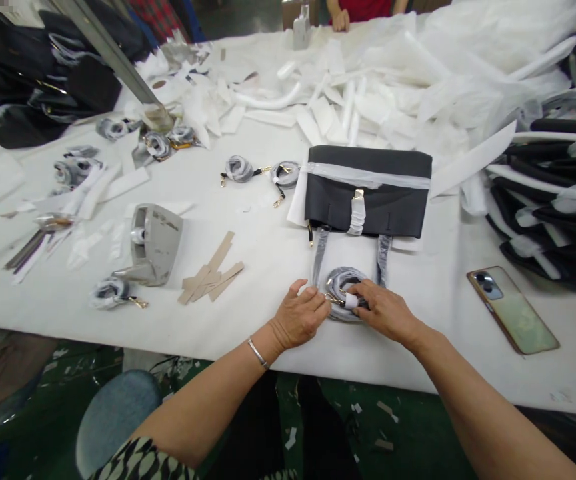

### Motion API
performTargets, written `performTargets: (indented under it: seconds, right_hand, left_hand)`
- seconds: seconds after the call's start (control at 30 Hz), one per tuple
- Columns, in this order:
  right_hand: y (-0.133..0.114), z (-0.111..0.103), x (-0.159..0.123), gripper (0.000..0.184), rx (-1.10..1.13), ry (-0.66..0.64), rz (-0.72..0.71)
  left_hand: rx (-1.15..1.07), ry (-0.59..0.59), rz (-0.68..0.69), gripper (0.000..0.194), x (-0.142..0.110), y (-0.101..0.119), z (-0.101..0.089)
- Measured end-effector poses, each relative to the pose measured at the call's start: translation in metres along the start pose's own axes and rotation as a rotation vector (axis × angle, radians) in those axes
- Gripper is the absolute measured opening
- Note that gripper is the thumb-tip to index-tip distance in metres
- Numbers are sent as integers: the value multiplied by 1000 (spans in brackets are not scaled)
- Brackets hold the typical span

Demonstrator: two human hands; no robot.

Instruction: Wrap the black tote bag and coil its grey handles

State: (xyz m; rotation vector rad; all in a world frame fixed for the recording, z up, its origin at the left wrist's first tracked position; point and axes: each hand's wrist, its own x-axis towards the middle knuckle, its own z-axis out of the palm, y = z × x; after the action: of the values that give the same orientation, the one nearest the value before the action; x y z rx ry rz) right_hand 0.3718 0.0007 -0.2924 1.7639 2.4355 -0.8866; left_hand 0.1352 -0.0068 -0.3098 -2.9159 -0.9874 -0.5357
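A coiled bag strap (344,277) in clear wrap, with gold clasps and a white band, lies on the table between my hands. My right hand (385,310) grips its right side with the fingers closed around it near the white band. My left hand (302,315) is at the coil's left edge, its fingers bent together by a gold clasp; what the fingertips hold is hidden. Just beyond lies a black handbag (368,163) with a wrapped gold closure (358,212). Its wrapped handles (382,257) stretch toward me on either side of the coil.
Two coiled straps (239,169) lie left of the bag. A tape dispenser (154,243) and cardboard strips (211,273) are further left. A phone (513,310) lies right, below stacked black bags (548,200). White packing material (348,100) covers the back. Another person's hand (341,20) rests at the far edge.
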Motion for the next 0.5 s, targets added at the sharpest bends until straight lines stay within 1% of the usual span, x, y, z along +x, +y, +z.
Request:
performTargets:
  seconds: [0.1,0.13,0.17,0.3,0.37,0.43,0.5]
  right_hand:
    - [-1,2,-1,29,-28,10,7]
    - [-1,3,0,29,-39,11,10]
    - [-1,4,0,29,-46,13,13]
    - [0,7,0,29,-35,31,12]
    - [0,7,0,29,-28,29,11]
    - [0,8,0,29,-29,21,13]
    - [0,7,0,28,-30,20,16]
  left_hand:
    - [20,-140,46,8,1,-5,-8]
    - [23,-163,63,7,2,-7,-9]
    - [24,-167,79,8,2,-7,-10]
    - [0,-104,127,14,4,-6,-14]
    - [-5,-106,143,15,4,-5,-15]
    - [7,-121,160,14,1,-6,-13]
    - [14,-112,171,13,-7,-8,-5]
